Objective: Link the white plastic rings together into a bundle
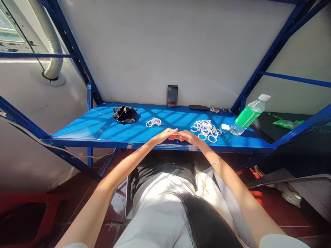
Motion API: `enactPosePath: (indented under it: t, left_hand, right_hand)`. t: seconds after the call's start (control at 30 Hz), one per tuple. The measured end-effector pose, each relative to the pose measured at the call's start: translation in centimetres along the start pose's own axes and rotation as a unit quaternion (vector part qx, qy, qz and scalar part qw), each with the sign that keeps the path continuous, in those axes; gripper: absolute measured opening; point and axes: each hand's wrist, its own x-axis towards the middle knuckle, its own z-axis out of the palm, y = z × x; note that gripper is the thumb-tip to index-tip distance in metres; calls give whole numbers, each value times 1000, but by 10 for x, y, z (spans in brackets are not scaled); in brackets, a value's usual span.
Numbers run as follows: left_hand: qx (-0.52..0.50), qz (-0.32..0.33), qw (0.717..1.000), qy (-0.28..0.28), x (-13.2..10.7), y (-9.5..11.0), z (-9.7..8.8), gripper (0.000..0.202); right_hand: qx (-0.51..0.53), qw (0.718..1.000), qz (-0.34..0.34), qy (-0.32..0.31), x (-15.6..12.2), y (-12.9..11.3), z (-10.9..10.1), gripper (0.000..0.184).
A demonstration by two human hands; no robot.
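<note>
At the front edge of the blue shelf [108, 136], my left hand [167, 134] and my right hand [188, 136] meet, their closed fingertips touching or nearly so. Whatever they pinch between them is too small and too covered to make out. Just right of my right hand lies a loose heap of white rings [207, 130]. A smaller bunch of white rings [153, 122] rests behind and to the left of my left hand.
A crumpled black bag [124, 114] sits at the left. Along the back are a dark box [172, 96], a phone [198, 107] and a coiled cable [219, 110]. A green-labelled bottle [248, 115] leans beside a small white case [226, 127] at the right. Blue posts [263, 60] frame the sides.
</note>
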Motion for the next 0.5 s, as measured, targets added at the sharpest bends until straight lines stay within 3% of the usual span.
enactPosePath:
  t: [0.1, 0.27, 0.5]
  left_hand:
    - [-79, 9, 997, -22, 1, 0, 2, 60]
    - [-125, 2, 992, 0, 3, 1, 4, 66]
    - [-135, 39, 988, 56, 5, 3, 4, 67]
  right_hand:
    - [2, 1000, -12, -18, 1, 3, -1, 60]
    - [12, 999, -21, -22, 0, 8, -2, 58]
    - [23, 998, -41, 34, 4, 9, -1, 54]
